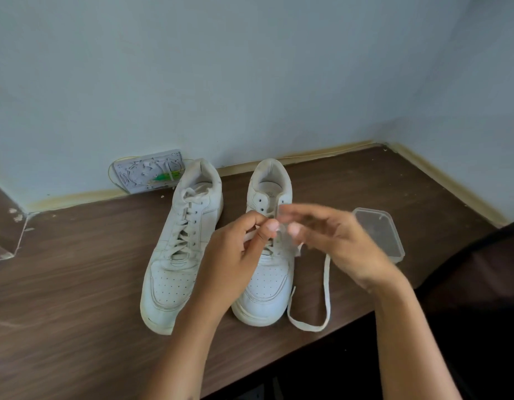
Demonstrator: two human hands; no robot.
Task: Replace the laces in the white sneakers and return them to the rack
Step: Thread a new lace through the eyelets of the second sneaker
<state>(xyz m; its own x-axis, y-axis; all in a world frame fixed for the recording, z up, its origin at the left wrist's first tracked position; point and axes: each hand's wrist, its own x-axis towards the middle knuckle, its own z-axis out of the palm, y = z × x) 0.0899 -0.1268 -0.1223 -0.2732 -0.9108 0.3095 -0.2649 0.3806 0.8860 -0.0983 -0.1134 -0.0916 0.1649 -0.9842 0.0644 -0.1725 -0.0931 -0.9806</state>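
A white lace [326, 287] is pinched in the left hand [235, 255] over the right sneaker [267, 255], its slack looped toward the counter's [76, 284] front edge. A clear plastic container [379, 232] is seen beside it; contents cannot be told. The right hand [330, 238] is blurred, fingers loosely curled; its grip cannot be told.

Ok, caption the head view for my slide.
Left hand pinches a white lace over the half-laced right sneaker; the left sneaker is fully laced.

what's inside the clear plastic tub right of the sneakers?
Nothing visible inside the clear plastic tub; the brown wooden tabletop shows through it. The right hand covers its near-left corner.
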